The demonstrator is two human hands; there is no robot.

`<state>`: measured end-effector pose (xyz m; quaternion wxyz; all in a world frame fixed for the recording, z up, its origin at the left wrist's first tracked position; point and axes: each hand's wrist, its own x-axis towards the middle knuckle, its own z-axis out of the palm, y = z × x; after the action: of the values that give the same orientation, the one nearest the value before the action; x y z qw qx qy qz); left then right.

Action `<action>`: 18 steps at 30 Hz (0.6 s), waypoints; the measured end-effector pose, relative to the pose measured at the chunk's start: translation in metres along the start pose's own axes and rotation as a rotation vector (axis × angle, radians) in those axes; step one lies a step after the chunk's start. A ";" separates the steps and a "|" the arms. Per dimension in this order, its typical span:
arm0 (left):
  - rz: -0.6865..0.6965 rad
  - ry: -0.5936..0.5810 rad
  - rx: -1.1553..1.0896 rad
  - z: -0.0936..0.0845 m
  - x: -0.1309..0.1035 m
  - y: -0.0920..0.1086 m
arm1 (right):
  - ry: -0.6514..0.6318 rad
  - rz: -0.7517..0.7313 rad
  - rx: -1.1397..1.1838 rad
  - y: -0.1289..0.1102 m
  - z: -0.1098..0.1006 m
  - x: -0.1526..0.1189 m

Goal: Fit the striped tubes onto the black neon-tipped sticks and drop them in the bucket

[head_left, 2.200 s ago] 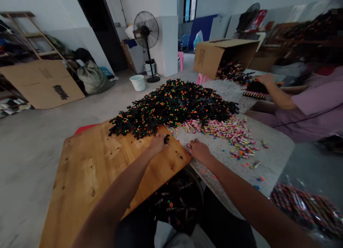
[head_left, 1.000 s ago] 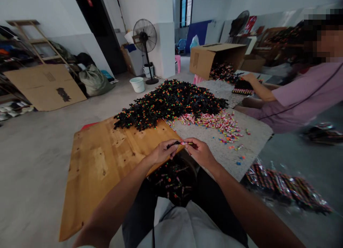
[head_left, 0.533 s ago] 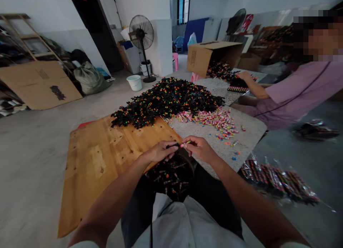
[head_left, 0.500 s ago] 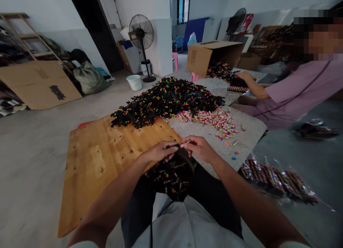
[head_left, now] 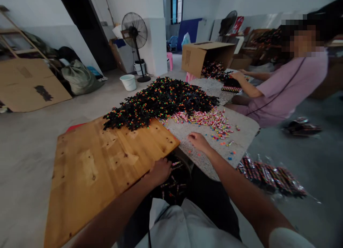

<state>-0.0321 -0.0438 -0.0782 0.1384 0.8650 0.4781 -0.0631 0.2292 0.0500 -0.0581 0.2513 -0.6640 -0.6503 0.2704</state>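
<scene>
My left hand [head_left: 161,170] is low at the front edge of the wooden board [head_left: 88,165], over a dark container [head_left: 187,162] of black pieces with pink-and-white tubes. Its fingers point down, curled beside a striped tube [head_left: 176,163]; whether they grip it is unclear. Above the speckled grey table [head_left: 241,133], my right hand [head_left: 197,140] has its fingers bent together; anything in them is too small to make out. Just beyond it lie many small pink, white and yellow tubes [head_left: 206,118]. A big heap of black pieces with orange and green dots [head_left: 166,99] spans board and table.
A person in a pink shirt [head_left: 289,83] sits at the right, hands over the far table by an open cardboard box [head_left: 194,60]. Plastic-wrapped bundles [head_left: 270,176] lie on the floor at the right. A fan [head_left: 134,30] and white bucket [head_left: 128,82] stand behind.
My hands have parted. The left went down to the container; the right moved slightly up and right over the grey table. The view has shifted a little to the right.
</scene>
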 end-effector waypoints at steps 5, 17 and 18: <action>-0.012 -0.012 0.021 0.073 -0.016 -0.003 | 0.216 0.123 -0.158 0.032 -0.034 0.054; 0.068 0.132 -0.374 0.117 -0.022 -0.043 | 0.001 -0.381 0.000 -0.025 0.052 -0.077; 0.032 0.182 -0.455 0.115 -0.026 -0.049 | -0.057 -0.388 -0.014 -0.022 0.061 -0.099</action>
<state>-0.0846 -0.0748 -0.1905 0.2868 0.8212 0.4768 0.1265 0.1705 -0.0494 -0.0847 0.2754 -0.5201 -0.7747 0.2312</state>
